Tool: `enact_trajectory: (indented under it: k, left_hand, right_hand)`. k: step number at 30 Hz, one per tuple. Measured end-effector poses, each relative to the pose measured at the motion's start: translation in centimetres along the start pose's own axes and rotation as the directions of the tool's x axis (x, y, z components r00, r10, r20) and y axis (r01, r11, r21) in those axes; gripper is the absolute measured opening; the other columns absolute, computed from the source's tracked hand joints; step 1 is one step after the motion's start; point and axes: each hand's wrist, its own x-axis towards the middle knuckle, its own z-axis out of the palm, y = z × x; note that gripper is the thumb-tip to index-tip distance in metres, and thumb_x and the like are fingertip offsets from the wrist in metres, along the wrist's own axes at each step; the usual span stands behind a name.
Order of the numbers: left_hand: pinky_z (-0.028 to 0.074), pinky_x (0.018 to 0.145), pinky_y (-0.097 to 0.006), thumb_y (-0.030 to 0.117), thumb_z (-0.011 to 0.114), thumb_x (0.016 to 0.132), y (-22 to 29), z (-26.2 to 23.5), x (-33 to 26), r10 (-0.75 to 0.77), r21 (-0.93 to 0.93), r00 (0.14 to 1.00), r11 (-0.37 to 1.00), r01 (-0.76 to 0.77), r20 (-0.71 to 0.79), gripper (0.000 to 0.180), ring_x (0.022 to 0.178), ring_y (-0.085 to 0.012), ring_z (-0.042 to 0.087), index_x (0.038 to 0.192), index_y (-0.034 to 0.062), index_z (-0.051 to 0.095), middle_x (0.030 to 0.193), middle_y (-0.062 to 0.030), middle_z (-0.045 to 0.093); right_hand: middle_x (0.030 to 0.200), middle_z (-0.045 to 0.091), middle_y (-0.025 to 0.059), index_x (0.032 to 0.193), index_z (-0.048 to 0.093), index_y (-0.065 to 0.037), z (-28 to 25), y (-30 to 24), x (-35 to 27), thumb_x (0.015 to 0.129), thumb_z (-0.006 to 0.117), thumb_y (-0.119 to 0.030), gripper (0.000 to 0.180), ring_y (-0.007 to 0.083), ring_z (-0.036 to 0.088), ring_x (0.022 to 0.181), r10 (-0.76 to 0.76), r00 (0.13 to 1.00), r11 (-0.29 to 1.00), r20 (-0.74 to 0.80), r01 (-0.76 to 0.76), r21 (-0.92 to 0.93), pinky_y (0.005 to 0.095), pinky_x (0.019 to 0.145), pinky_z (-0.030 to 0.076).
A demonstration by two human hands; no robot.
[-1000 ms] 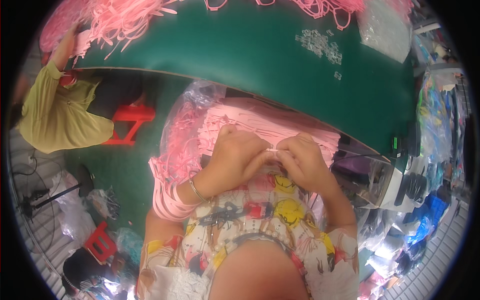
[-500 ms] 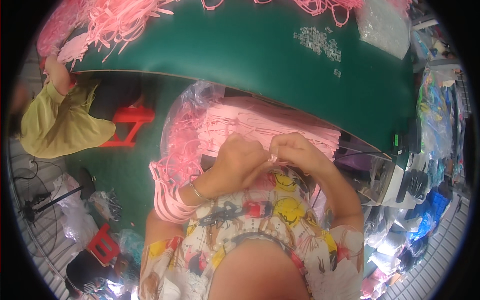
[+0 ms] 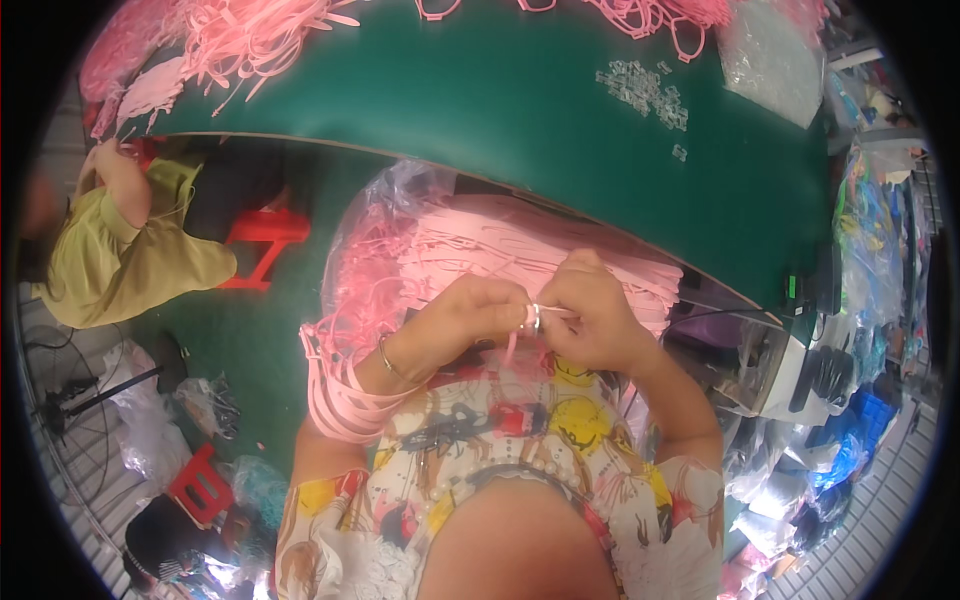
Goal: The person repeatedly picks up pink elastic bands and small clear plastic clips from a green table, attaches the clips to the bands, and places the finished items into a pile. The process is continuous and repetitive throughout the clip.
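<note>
My left hand and my right hand meet in front of my chest, both closed. Between their fingertips runs a thin pink strap, part of it hanging down below the left fingers. A small shiny clear piece, perhaps a buckle, sits on the strap between the hands. My right fingers pinch the strap on one side, my left thumb and finger on the other. Several pink strap loops hang around my left forearm. Just beyond my hands lies a thick stack of pink straps, with clear plastic wrap at its left.
A green table curves across the far side, bearing a pile of clear small pieces and heaps of pink straps. At left another person in a yellow-green top is beside a red stool. Plastic bags lie at right.
My right hand has turned and risen slightly, drawing a little apart from the left. The strap and clear piece between them now show. The other person's arm has shifted at left.
</note>
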Motion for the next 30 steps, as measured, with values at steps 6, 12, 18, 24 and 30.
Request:
enact_trajectory:
  k: [6,12,18,24,30]
  left_hand:
    - [0.047,0.076,-0.027,0.018,0.064,0.088,1.4,0.8,0.1,-0.04,-0.082,0.995,0.996,0.033,-0.089,0.017,0.081,-0.0111,0.057,0.094,0.0025,0.059,0.084,-0.002,0.06]
    - [0.045,0.071,-0.026,0.01,0.062,0.088,2.3,1.7,0.3,0.544,0.56,0.835,0.719,-0.411,-0.085,0.012,0.079,-0.0126,0.055,0.095,0.0004,0.058,0.082,-0.0035,0.058]
    - [0.045,0.076,-0.027,0.012,0.054,0.092,-2.6,-2.0,-1.9,0.29,0.327,0.949,0.915,-0.237,-0.125,0.021,0.082,-0.0147,0.055,0.107,-0.0017,0.058,0.097,-0.0085,0.061]
    - [0.045,0.092,-0.035,0.026,0.048,0.098,-6.9,-3.1,0.5,-0.025,-0.575,0.962,0.797,0.183,0.272,0.043,0.109,-0.0212,0.056,0.134,0.003,0.045,0.123,-0.0141,0.057]
    - [0.04,0.098,-0.041,0.024,0.049,0.097,-9.6,-4.0,1.7,0.111,-0.858,0.977,0.466,-0.215,-0.184,0.04,0.111,-0.0213,0.054,0.137,0.0187,0.043,0.128,-0.0073,0.054]
  right_hand:
    - [0.068,0.056,0.0062,0.08,0.061,-0.003,0.6,0.1,0.2,0.074,0.064,-0.007,0.008,0.0234,0.054,0.064,0.045,0.996,0.998,-0.071,-0.047,-0.028,0.0353,0.07,0.043]
    - [0.082,0.06,0.0082,0.091,0.064,0.002,-2.9,-0.6,1.9,0.086,0.062,-0.015,0.018,0.0128,0.056,0.077,0.372,0.834,0.811,0.408,-0.506,0.295,0.0297,0.07,0.045]
    - [0.089,0.06,0.0147,0.09,0.063,0.005,-5.5,-3.3,1.4,0.086,0.06,-0.019,0.024,0.0208,0.057,0.082,0.351,0.934,0.692,-0.067,-0.211,0.69,0.0328,0.072,0.046]
    - [0.088,0.053,0.0132,0.095,0.057,0.005,-6.1,-5.9,1.4,0.092,0.054,-0.025,0.03,0.0218,0.052,0.075,0.307,0.891,0.593,-0.336,0.097,0.799,0.0339,0.061,0.041]
    - [0.079,0.044,0.0067,0.093,0.051,0.0,-9.3,-6.1,-0.6,0.098,0.043,-0.023,0.025,0.015,0.038,0.064,0.319,0.818,0.586,-0.479,0.227,0.778,0.0292,0.054,0.032]
